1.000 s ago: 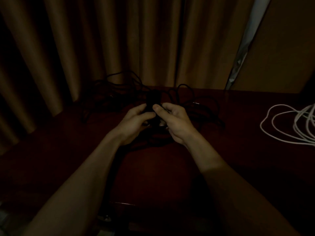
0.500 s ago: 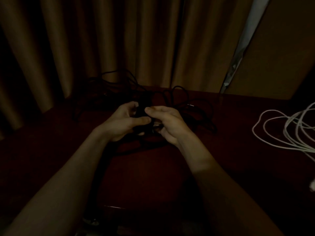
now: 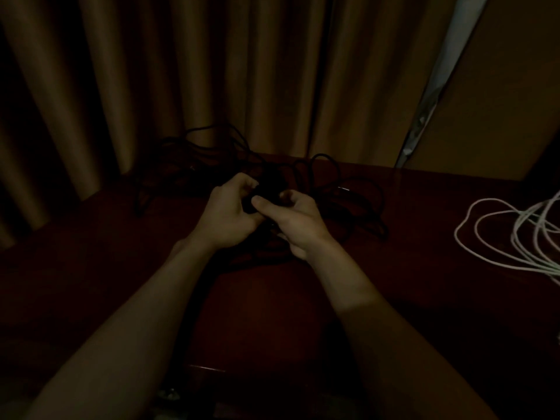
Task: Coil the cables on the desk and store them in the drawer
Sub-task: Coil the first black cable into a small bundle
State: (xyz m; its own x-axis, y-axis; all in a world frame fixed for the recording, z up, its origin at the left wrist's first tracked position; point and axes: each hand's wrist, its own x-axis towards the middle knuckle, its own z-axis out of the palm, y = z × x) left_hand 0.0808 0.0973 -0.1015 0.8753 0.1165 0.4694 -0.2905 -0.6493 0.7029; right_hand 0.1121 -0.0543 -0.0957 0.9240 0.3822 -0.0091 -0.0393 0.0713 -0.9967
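The scene is very dim. A tangle of black cable (image 3: 348, 195) sprawls over the back middle of the dark red desk (image 3: 272, 313). My left hand (image 3: 225, 213) and my right hand (image 3: 295, 224) meet over it, each with fingers curled around a dark bundle of the black cable (image 3: 271, 186) between them. My right thumb presses on the bundle's near side. A loose white cable (image 3: 497, 234) lies in loops at the desk's right edge. No drawer can be made out in the dark.
Brown curtains (image 3: 181, 80) hang right behind the desk. A tan wall (image 3: 500, 101) and a pale strip (image 3: 436, 83) stand at the back right. The desk's front edge (image 3: 206, 368) shows faintly between my forearms.
Both hands have stayed together on the black bundle, and the fingers have shifted slightly around it. The view has drifted a little, and the white cable sits in much the same place.
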